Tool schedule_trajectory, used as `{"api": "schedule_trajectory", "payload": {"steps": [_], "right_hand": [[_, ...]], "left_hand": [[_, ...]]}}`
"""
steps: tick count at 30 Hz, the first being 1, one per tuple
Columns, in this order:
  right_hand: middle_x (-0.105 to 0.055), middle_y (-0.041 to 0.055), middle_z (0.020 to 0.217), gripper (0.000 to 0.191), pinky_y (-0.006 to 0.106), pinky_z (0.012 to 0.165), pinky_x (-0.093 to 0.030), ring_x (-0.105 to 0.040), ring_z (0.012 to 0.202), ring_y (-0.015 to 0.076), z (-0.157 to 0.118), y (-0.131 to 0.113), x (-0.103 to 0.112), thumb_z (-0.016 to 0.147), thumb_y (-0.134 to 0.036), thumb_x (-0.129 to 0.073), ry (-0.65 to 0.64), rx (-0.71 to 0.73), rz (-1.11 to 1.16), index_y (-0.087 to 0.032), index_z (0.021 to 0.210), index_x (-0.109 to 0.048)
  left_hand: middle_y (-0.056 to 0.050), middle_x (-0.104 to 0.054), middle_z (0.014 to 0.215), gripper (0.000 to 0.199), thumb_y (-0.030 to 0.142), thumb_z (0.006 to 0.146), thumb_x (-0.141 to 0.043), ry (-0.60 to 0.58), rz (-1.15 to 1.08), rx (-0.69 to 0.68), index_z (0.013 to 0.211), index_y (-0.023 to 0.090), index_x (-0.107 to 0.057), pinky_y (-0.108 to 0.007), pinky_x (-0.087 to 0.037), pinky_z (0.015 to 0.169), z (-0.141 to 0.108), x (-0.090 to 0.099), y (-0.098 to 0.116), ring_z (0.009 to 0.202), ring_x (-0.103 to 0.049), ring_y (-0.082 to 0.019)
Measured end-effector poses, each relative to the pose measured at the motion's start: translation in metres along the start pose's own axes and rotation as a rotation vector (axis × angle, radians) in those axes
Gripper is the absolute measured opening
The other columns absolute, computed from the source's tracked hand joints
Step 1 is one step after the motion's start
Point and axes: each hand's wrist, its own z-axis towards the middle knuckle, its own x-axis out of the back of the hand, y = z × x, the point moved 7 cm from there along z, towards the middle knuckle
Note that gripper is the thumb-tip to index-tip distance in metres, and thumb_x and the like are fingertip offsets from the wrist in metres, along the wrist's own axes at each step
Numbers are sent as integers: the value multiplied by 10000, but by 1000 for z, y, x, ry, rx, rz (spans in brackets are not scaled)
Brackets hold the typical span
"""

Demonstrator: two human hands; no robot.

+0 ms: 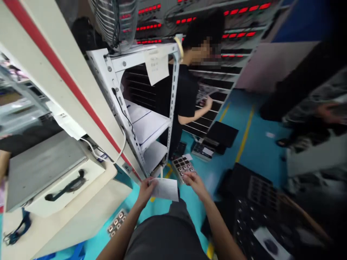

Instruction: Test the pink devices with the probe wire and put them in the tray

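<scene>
My left hand (pixel 146 190) is closed on the left edge of a small sheet of white paper (pixel 166 189), held in front of my legs. To the right of the sheet is my right hand (pixel 194 182), raised and apart from the paper. Its fingers are curled into a pinch, and anything between them is too small to make out. Beyond that hand lies a tray of small square parts (pixel 181 164) on the blue floor.
A white metal shelf rack (pixel 173 86) stands ahead, beside a red-striped pillar (pixel 73 90). Behind it a person in black (pixel 187 86) faces racks with red displays. A grey-topped case (pixel 48 166) rests on the left table. Dark trays (pixel 260 216) are at right.
</scene>
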Motion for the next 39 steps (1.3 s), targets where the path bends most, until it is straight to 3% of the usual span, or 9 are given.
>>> {"api": "schedule_trajectory", "payload": {"steps": [4,8,12,18,22,26,31,35,39], "right_hand": [[-731,67,810,561,386,732,-556,-662,735,227,171,-92,-62,670,-701,-695,-217,219,-85,-204,932,-705],[-746,93,974,386,426,907,-546,-677,906,253,293,-167,-112,770,-506,-670,-345,375,-194,-201,1002,-714],[-740,115,1053,323,447,950,-544,-687,937,263,371,-190,-148,815,-358,-620,-378,401,-326,-170,1066,-699],[-716,162,1190,369,443,1031,-509,-673,1121,308,446,-212,-205,848,-287,-623,-377,376,-510,-137,1181,-671],[-699,234,1167,394,508,1010,-508,-648,1167,377,475,-222,-245,823,-266,-670,-396,318,-638,-90,1175,-673],[-624,300,1287,511,587,1025,-476,-598,1234,421,477,-219,-274,829,-271,-676,-440,331,-729,-42,1283,-618],[-627,203,1344,521,517,1069,-466,-579,1265,354,448,-206,-304,836,-362,-710,-623,485,-772,-143,1303,-633],[-716,124,1170,437,467,1030,-503,-643,1141,319,422,-187,-304,745,-365,-811,-796,560,-827,-191,1134,-716],[-695,142,1251,444,473,1092,-457,-582,1256,340,399,-173,-275,779,-351,-789,-860,644,-836,-187,1185,-711]], "left_hand": [[-104,-750,922,487,635,812,-665,185,10,-32,827,157,-757,-336,-497,786,53,-12,30,866,-666,-247],[-137,-741,1154,462,636,824,-667,370,23,-21,776,185,-753,-377,-480,977,96,-31,57,1096,-658,-285],[-126,-759,1098,462,633,841,-658,500,19,74,880,186,-766,-375,-496,938,109,-51,56,1042,-675,-278],[-107,-769,921,505,626,862,-646,586,17,230,950,144,-769,-337,-501,772,97,-85,53,837,-674,-244],[-94,-759,895,522,639,848,-656,660,16,282,952,140,-769,-313,-475,747,85,-94,58,814,-651,-228],[-76,-730,822,547,662,828,-655,773,-1,338,911,132,-765,-289,-437,685,65,-86,57,746,-607,-203],[-40,-659,691,572,691,787,-671,866,-55,389,847,127,-748,-267,-350,581,53,-78,48,624,-514,-163],[-55,-690,746,556,673,779,-699,836,-113,380,870,129,-762,-266,-385,631,66,-81,46,679,-547,-174],[-71,-717,804,576,682,781,-702,766,-174,354,918,127,-777,-274,-414,681,85,-85,45,735,-579,-189]]}}
